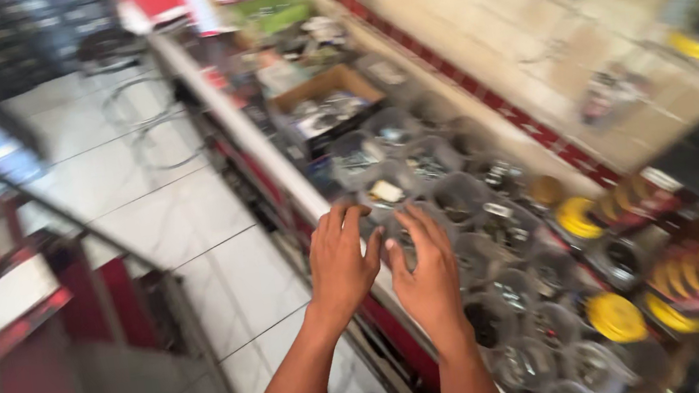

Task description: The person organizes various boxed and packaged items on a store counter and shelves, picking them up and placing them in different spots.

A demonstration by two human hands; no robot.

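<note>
Clear plastic tubs (457, 201), too blurred to count, sit under two hands, left hand (338, 264) and right hand (427, 274), fingers released.

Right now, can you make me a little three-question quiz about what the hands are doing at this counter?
1. True or false: both hands reach toward the clear plastic cups.
2. What colour are the round lids at the right? A) yellow B) blue C) green
3. What covers the floor?

Key: 1 true. 2 A. 3 pale tiles.
</note>
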